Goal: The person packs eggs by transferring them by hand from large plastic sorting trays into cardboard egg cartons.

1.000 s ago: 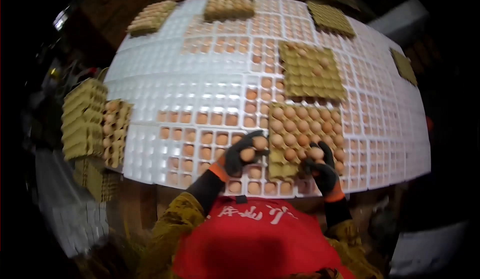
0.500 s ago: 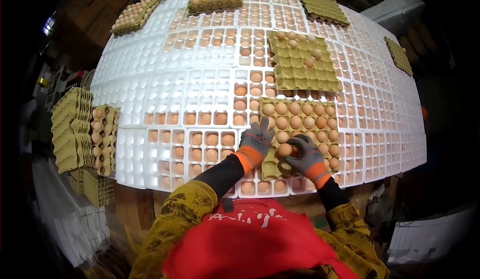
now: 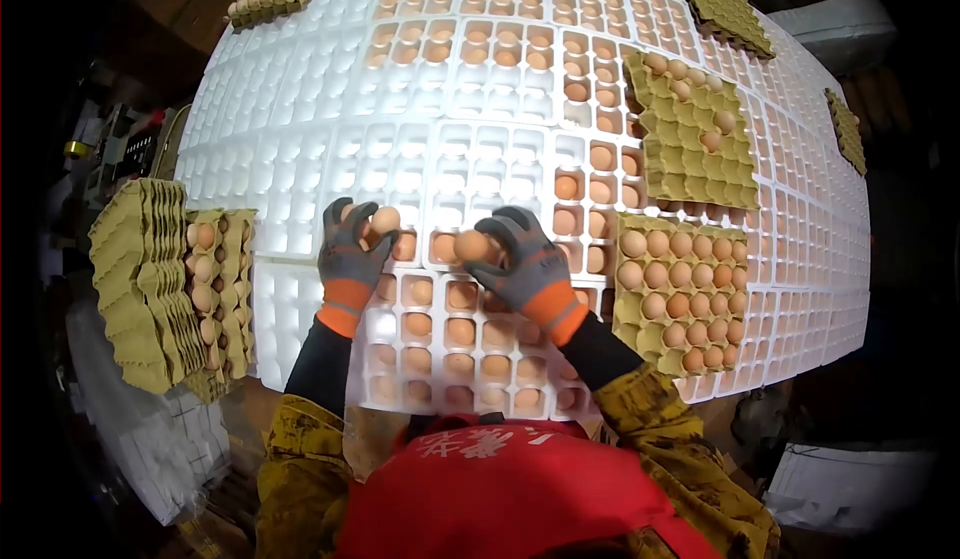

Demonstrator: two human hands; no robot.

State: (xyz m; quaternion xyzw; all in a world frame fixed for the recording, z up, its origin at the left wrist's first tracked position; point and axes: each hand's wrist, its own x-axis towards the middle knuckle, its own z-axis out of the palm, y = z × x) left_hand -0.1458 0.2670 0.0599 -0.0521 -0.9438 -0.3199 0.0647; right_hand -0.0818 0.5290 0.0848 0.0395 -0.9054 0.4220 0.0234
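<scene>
My left hand [image 3: 355, 249], in a grey and orange glove, is closed on an egg [image 3: 385, 221] above the white foam trays. Beside it to the right, my gloved right hand [image 3: 515, 259] grips another egg [image 3: 471, 246], held over the same row. Below both hands a white tray [image 3: 437, 304] has brown eggs in many of its cells. To the right of my right hand lies a pulp carton [image 3: 628, 331] with several rows of eggs; its lower left cells are bare.
A second pulp carton [image 3: 690, 164] with a few eggs lies behind the first. Stacked empty cartons [image 3: 140, 284] stand at the left edge beside an upright-looking egg carton [image 3: 236, 289]. More cartons rest along the far side, including a flat one [image 3: 725, 9].
Both hands have moved left from the pulp carton to the white trays, each with an egg. The view has shifted, so the cartons appear further right.
</scene>
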